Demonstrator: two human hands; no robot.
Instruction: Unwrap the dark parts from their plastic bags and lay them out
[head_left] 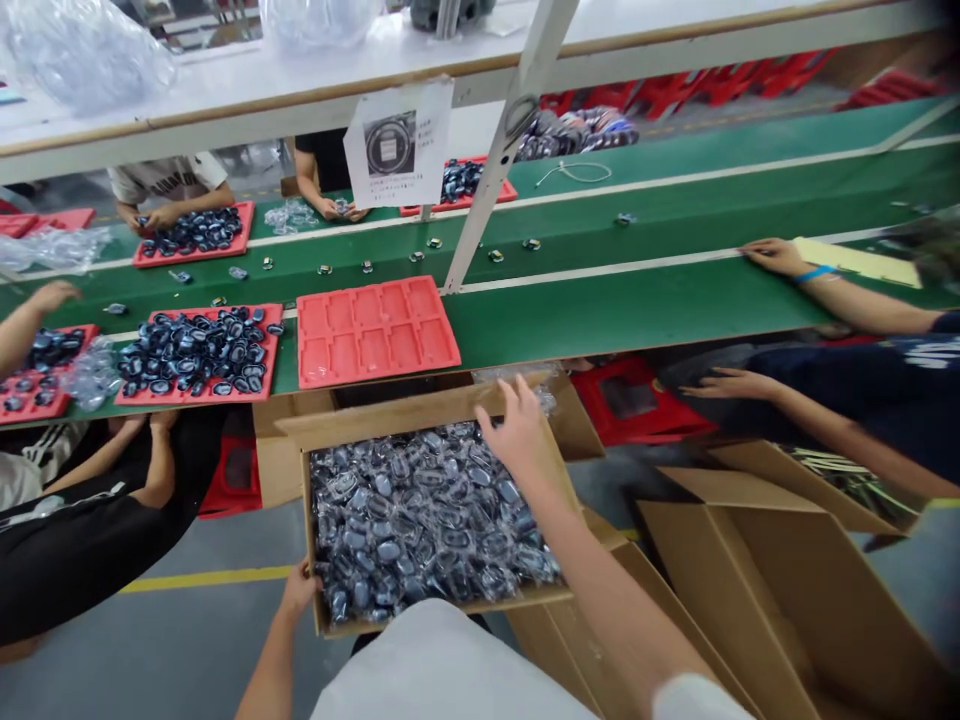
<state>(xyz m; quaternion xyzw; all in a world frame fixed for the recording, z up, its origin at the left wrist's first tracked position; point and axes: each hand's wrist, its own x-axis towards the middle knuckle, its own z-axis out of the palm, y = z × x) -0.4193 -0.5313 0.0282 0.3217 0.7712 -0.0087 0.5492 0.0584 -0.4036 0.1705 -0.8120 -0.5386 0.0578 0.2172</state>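
Observation:
In front of my body is an open cardboard box [317, 610] filled with small dark blue-grey plastic casings [420, 520], many wrapped in clear film. My left hand [300, 590] grips the box's left wall near its front corner, with the fingers over the edge. Above the far right corner, my right hand [517, 435] has its fingers spread beside the raised far flap [405, 410]. It holds nothing that I can see. Whether its fingertips touch the flap I cannot tell.
A red compartment tray [375, 335] sits on the green workbench [540, 320], left of a slanted metal post [502, 160]. Another red tray [266, 370] bears loose casings. Large cartons [757, 560] stand at right. Co-workers' arms [862, 300] appear on both sides and across the line.

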